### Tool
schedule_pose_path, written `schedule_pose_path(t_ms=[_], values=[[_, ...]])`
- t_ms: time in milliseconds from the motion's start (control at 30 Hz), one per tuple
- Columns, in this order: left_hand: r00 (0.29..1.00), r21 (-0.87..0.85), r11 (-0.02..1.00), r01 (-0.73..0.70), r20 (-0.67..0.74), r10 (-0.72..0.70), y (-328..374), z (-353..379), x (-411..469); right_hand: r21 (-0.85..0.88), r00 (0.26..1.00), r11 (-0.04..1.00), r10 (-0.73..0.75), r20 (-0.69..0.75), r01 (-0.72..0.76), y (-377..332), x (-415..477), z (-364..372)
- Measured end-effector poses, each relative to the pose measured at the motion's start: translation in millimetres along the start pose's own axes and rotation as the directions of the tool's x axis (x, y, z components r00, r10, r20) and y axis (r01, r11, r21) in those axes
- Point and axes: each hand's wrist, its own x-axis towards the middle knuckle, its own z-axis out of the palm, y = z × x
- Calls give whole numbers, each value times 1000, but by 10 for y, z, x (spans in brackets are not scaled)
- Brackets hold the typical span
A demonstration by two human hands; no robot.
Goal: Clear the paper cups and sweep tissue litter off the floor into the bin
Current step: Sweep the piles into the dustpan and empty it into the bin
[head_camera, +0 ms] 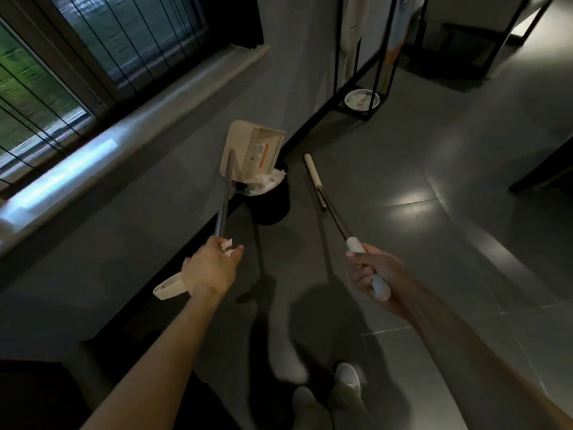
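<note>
My left hand [214,268] grips the long handle of a beige dustpan [249,152], and a scrap of white tissue shows between its fingers. The pan is tipped over a black bin [273,206] that holds white tissue litter [268,183]. My right hand [372,273] grips the white end of a broom handle. The broom [314,178] reaches down to the floor just right of the bin, seen edge-on.
A windowsill and barred window run along the left wall. A black metal rack [372,66] with a white dish [361,99] on its base stands behind the bin. Dark tiled floor spreads to the right. My feet [347,377] are at the bottom.
</note>
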Motion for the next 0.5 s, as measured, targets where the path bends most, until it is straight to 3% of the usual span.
schedule_pose_path(t_ms=[333,500], values=[[999,-102,995,-15,-52,10,-61,-221,-91,-51,995,997,-59,84,64,-100,-113,233],[996,5,1000,-9,87,8,-33,290,-64,-72,993,996,-49,107,56,-97,-83,113]])
